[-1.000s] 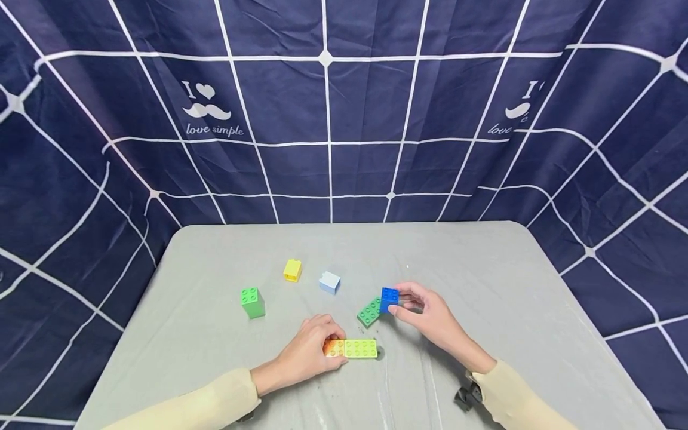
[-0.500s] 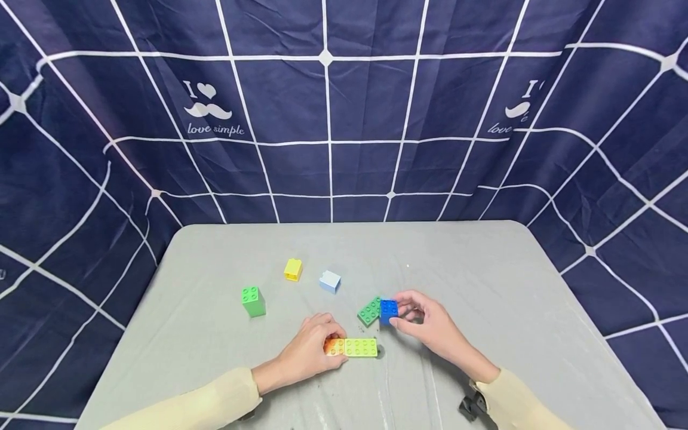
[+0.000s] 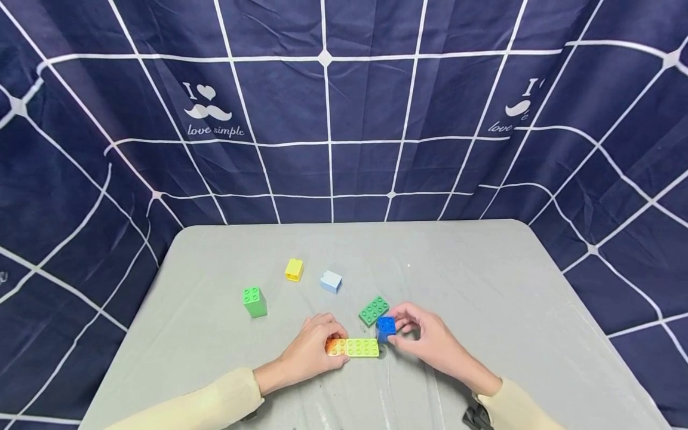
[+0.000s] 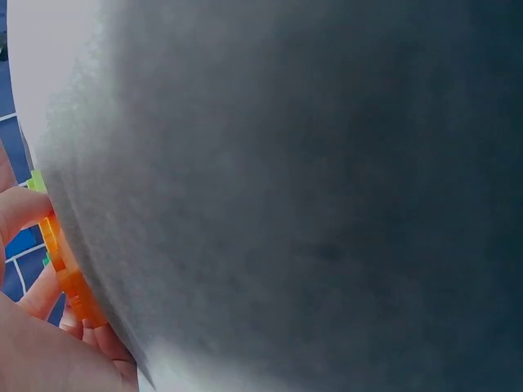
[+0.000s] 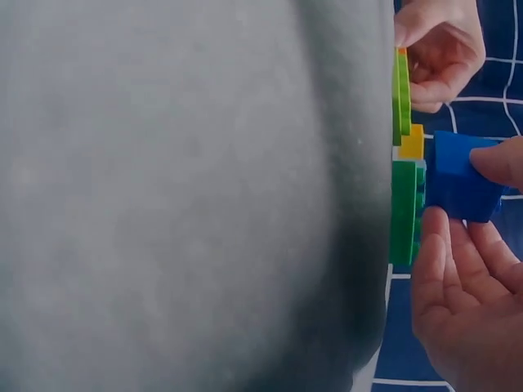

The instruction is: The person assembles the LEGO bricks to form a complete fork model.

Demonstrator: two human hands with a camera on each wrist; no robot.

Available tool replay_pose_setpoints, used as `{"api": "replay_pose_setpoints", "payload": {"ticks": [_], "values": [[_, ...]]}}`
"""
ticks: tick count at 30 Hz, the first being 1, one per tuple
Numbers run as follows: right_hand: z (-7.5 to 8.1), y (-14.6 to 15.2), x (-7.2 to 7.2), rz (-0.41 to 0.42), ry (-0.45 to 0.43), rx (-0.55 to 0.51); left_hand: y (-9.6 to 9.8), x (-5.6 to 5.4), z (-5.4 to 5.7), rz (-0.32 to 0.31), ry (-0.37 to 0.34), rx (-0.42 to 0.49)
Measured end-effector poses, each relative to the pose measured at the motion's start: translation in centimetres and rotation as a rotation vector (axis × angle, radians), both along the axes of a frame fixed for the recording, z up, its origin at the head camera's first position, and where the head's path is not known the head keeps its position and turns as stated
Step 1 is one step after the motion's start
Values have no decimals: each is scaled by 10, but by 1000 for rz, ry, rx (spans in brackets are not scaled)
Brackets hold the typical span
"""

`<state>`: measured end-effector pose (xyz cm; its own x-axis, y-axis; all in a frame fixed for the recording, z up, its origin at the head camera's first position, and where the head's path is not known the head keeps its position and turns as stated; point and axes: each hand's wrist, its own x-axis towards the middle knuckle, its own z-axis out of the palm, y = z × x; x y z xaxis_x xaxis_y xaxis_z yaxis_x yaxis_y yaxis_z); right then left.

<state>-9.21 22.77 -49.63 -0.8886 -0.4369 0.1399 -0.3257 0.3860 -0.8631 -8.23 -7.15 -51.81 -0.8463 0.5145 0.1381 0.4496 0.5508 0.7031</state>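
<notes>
My left hand (image 3: 312, 346) grips an orange toy brick (image 3: 337, 346) on the table, thumb at the near side and fingers over the far side. Against its right end lies a lime-green brick (image 3: 362, 347) with two rows of studs. My right hand (image 3: 427, 334) pinches a blue brick (image 3: 386, 328), studs up, just past the lime brick's right end. In the right wrist view the blue brick (image 5: 464, 175) is held between thumb and fingertips, raised above the table surface. Behind it, a dark green brick (image 3: 374, 310) lies at a slant. The left wrist view shows the orange brick (image 4: 73, 286) beneath my fingers.
A tall bright green brick (image 3: 255, 302) stands at the left. Farther back are a yellow brick (image 3: 294, 270) and a pale blue brick (image 3: 331, 281), both lying on the grey table (image 3: 457, 257). A dark blue gridded cloth (image 3: 365, 107) hangs behind and at the sides.
My right hand has brought the blue brick toward me and slightly left, from beside the dark green brick to near the lime brick's end. My left hand keeps its grip in place.
</notes>
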Motion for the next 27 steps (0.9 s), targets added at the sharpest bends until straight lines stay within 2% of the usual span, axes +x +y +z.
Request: {"api": "replay_pose_setpoints", "payload": {"ticks": [6,11,23,27], "values": [[-2,-3,5,44,-9,16,0,1,0,11,-38,-11],[-3,-5,7,50,-52,49,1,0,0,15,-56,-9],[-3,-11,9,79,-51,93,2,1,-1,13,-37,-11],[-2,-12,10,92,-25,103,2,0,0,13,-39,-9]]}}
